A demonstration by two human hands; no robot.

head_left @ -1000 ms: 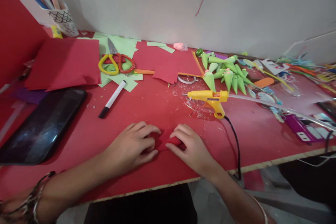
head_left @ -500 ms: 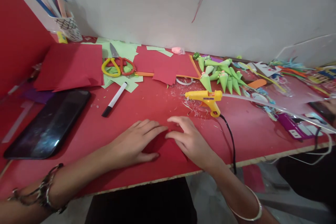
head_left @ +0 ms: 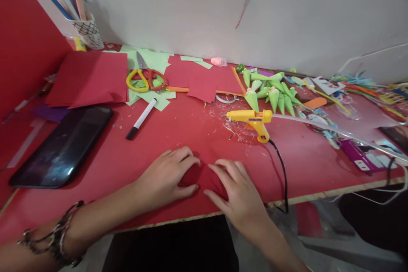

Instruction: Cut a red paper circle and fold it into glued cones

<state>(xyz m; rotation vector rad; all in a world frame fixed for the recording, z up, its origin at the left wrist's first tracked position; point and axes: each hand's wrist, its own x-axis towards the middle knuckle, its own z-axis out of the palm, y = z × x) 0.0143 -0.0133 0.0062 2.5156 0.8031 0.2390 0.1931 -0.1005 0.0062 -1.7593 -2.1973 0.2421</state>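
Observation:
A red paper piece [head_left: 204, 182] lies near the table's front edge, hard to tell from the red tabletop. My left hand [head_left: 170, 176] rests at its left side, thumb and fingers apart. At its right side is my right hand [head_left: 237, 189], fingers spread, with the fingertips on or just over the paper. A yellow glue gun [head_left: 250, 117] lies beyond my right hand. A white marker with a black cap [head_left: 142, 119] is beyond my left hand. Behind the marker are scissors with yellow and red handles [head_left: 146, 80].
A black phone [head_left: 63, 148] and stacked red paper [head_left: 89, 78] are at the left, a pen cup [head_left: 87, 32] behind. Green paper cones [head_left: 274, 91] sit back right. A black cord [head_left: 283, 174] hangs over the front edge near a purple power strip [head_left: 360, 155].
My right hand has moved down toward the front edge and its fingers have spread. My left hand's fingers are more bent. The whole view has shifted slightly.

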